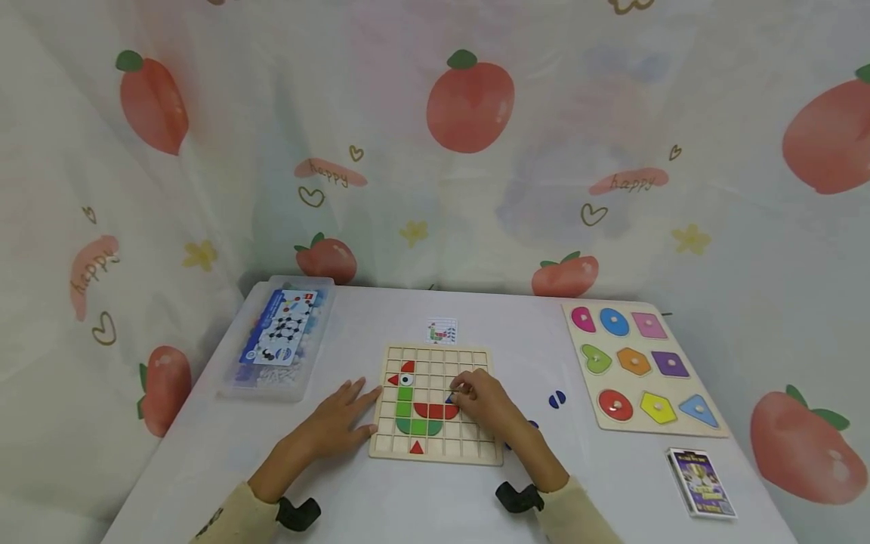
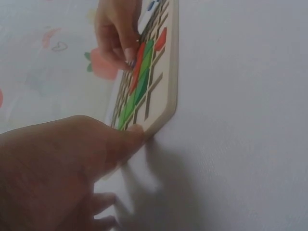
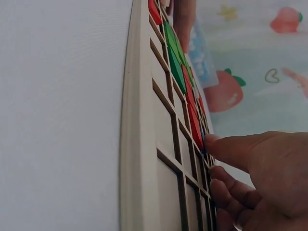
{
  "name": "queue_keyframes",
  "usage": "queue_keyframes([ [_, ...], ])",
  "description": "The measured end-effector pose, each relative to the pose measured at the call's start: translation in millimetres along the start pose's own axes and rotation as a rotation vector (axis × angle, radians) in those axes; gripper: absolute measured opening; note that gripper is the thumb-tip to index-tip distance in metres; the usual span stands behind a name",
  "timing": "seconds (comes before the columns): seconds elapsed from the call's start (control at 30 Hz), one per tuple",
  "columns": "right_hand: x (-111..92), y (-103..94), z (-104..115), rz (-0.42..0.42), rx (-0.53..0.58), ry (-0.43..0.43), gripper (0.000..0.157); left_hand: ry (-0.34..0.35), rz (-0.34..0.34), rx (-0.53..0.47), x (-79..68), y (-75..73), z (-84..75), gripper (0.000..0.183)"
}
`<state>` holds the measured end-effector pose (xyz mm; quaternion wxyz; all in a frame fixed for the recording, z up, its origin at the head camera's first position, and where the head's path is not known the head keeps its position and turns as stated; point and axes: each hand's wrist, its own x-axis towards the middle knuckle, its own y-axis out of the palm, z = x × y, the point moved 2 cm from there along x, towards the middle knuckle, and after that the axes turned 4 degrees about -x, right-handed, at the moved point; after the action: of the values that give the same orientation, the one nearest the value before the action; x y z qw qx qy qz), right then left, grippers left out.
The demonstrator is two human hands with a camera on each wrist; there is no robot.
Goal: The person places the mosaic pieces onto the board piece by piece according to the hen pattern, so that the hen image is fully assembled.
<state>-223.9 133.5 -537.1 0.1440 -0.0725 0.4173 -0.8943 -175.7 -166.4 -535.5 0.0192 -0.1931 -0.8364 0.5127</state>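
Blue piece (image 1: pixel 449 399) pinched in the right hand (image 1: pixel 481 398) at the board (image 1: pixel 469 449), beside red pieces (image 1: pixel 436 411). Left hand (image 1: pixel 335 418), fingers extended, touches the board's left edge. Box (image 1: pixel 288 332) left, card (image 1: pixel 442 331) behind, puzzle (image 1: pixel 615 346) right; the right forearm (image 1: pixel 540 457) partly hides loose blue discs (image 1: pixel 533 425).

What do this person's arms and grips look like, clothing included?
Visible are a pale cream fabric left sleeve with a dark marking and a matching right sleeve, plus a black, rounded, bent left wrist device and similar right wrist device. The left grip and right grip wear no gloves.
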Motion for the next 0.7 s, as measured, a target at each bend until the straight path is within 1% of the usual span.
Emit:
queue_keyframes([
  [0.17, -0.2, 2.6, 0.1, 0.009, -0.006, 0.003, 0.008, -0.001, 0.002, 0.001, 0.6, 0.7, -0.9, 0.069],
  [0.4, -0.9, 2.6, 0.9, 0.011, 0.025, 0.064, 0.007, 0.01, 0.011, -0.011, 0.8, -0.1, 1.0, 0.068],
  [0.7, -2.4, 4.3, 0.5, 0.004, 0.05, 0.077, 0.006, 0.019, 0.005, -0.017, 0.1, 0.0, 1.4, 0.068],
])
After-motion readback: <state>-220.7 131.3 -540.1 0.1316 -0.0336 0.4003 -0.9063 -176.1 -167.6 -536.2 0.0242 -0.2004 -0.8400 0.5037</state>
